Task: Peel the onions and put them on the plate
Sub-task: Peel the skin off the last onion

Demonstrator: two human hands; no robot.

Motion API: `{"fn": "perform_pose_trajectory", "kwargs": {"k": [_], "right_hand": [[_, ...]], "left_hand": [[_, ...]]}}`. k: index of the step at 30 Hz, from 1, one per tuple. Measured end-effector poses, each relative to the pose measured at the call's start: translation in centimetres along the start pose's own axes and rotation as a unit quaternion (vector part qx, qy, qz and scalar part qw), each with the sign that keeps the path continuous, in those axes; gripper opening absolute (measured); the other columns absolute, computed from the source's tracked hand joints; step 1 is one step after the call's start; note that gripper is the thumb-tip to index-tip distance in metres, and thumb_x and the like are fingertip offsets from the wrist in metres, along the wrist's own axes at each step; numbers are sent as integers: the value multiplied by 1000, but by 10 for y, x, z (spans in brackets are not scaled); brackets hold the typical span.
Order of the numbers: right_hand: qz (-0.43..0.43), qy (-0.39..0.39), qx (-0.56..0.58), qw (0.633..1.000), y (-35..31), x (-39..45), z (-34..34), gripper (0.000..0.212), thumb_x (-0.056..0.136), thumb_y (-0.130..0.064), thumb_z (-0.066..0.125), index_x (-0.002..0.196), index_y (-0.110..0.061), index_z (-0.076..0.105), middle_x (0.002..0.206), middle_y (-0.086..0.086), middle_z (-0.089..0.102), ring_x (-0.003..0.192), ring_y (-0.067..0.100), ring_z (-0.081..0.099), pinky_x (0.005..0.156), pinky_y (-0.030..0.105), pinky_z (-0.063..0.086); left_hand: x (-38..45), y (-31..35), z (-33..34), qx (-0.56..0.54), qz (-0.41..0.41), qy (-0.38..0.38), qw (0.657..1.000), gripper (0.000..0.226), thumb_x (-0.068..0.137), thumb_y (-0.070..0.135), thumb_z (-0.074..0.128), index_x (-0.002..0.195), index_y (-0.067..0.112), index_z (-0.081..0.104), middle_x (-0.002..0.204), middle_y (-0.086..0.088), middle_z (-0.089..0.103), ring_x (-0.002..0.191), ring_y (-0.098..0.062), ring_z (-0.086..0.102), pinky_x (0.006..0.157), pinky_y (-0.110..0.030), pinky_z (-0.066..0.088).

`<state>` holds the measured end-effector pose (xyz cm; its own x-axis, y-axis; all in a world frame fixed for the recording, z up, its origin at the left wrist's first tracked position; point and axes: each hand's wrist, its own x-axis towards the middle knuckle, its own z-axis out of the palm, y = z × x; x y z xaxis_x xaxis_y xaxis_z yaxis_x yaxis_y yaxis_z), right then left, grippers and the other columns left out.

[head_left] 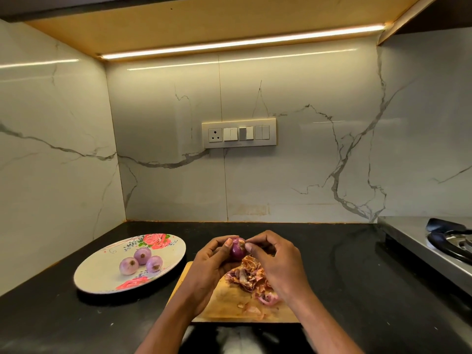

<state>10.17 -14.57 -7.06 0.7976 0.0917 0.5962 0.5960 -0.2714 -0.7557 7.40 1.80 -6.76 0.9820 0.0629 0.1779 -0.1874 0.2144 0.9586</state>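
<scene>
Floral-patterned, the plate (102, 272) is seen at the left of the black worktop (357, 277), with three peeled onions (141, 260) already set on it; a fourth red onion (238, 249) is gripped by the left hand (212, 261) above the wooden chopping board (224, 305); its tip is pinched by the right hand (275, 261); papery skins (249, 275) are heaped beneath; only this onion's peeling and placing is judged outstanding.

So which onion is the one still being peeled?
Start at the wooden cutting board on the black counter. Above its pile of onion skins, both hands hold a dark purple onion. Unlike the three pale peeled onions on the floral plate, it's held in the air.
</scene>
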Motion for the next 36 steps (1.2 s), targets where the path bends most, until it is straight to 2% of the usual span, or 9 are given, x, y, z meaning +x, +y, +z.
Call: {"fn": "perform_pose_trajectory", "kwargs": {"k": [4,10,14,20,25,28,32,34,36], "right_hand": [[8,6,8,1000,2,0,1,9,93,-28,69,100,-30,73,91,-16,72,92,-7,63,77,9,51],[5,-17,-2,1000,0,0,0,17,91,-29,71,108,-34,74,98,-21,72,97,-10,63,85,12,53],[-15,-2,-23,1000,-1,-1,1,17,89,-33,73,106,-35,75,95,-23,72,95,-9,64,83,13,54],[-13,13,-31,999,-1,-1,-1,17,90,-35,71,106,-32,77,94,-21,73,90,-6,66,82,13,55],[-33,7,-50,998,0,-3,0,17,87,-39,72,102,-31,77,89,-21,72,88,-8,65,74,7,51],[-33,6,-61,998,1,-3,0,16,89,-39,71,99,-29,77,86,-20,72,86,-7,65,72,7,50],[-20,10,-52,998,2,-3,0,13,91,-38,70,97,-29,76,84,-19,71,87,-9,63,71,5,48],[-3,12,-33,999,3,-2,0,14,92,-39,68,98,-28,75,86,-18,71,87,-8,64,73,8,51],[17,11,-6,1000,4,-1,0,15,92,-40,67,99,-29,74,88,-16,72,85,-1,68,78,19,57]], "left_hand": [[-1,-2,1,22,0,2,1000,27,98,20,53,119,9,67,112,-14,72,106,-28,71,88,-35,57],[1,-1,-1,9,19,21,1000,38,88,32,58,118,11,66,112,-14,71,103,-29,71,87,-38,56],[1,0,-1,-3,12,16,1000,38,86,33,60,116,10,68,111,-14,72,101,-27,71,83,-35,56],[-1,2,-1,-3,0,-3,1000,44,80,27,67,122,12,67,114,-13,73,107,-26,70,87,-35,56],[-2,4,0,19,15,-11,1000,44,80,27,68,122,12,65,109,-10,75,102,-24,72,85,-34,57],[-2,2,1,41,20,-6,999,42,82,28,66,121,11,65,108,-9,75,102,-24,72,86,-36,57],[0,0,-1,18,-10,-8,1000,27,99,22,53,118,8,67,110,-13,72,100,-24,71,83,-33,57],[0,0,-1,35,-23,-16,999,27,101,22,53,119,6,65,113,-16,71,98,-25,71,79,-31,57],[0,0,2,55,-31,-18,998,30,100,27,54,119,5,63,113,-19,70,93,-25,71,77,-29,56]]}}
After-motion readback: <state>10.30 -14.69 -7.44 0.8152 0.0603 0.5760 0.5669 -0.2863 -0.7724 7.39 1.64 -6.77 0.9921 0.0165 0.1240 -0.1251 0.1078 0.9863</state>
